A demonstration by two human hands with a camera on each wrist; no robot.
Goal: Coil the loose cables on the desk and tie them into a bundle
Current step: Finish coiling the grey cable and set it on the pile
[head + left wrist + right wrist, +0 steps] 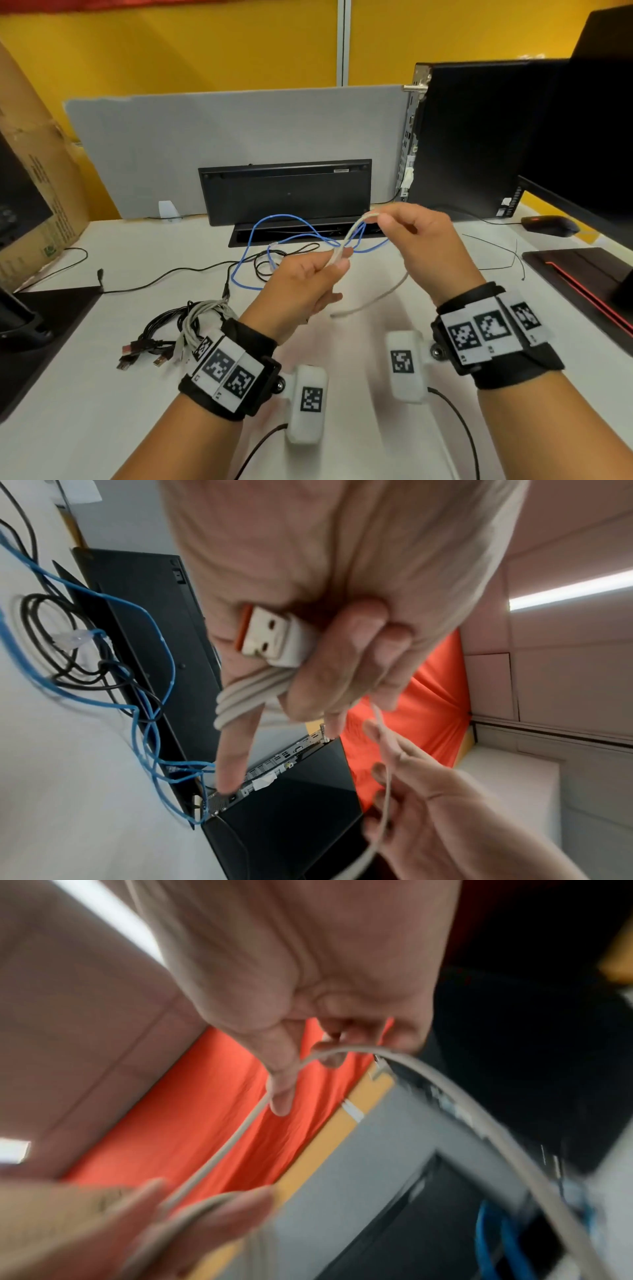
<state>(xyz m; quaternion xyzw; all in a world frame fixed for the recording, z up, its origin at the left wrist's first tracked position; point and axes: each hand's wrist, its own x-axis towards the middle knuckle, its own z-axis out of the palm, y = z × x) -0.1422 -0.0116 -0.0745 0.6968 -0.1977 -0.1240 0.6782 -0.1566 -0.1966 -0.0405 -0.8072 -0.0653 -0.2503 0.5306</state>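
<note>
My left hand (301, 284) curled around coiled white cable (240, 696), USB plug (270, 637) against palm; my right hand (424, 246) pinches its loop. No legible writing.

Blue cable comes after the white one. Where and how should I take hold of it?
Probably at the clear plug ending the blue cable, from above with the right hand. It lies flat on the desk beside the black cable coil; the blue loops behind cross over themselves, so mid-span grabs risk tangling.
</note>
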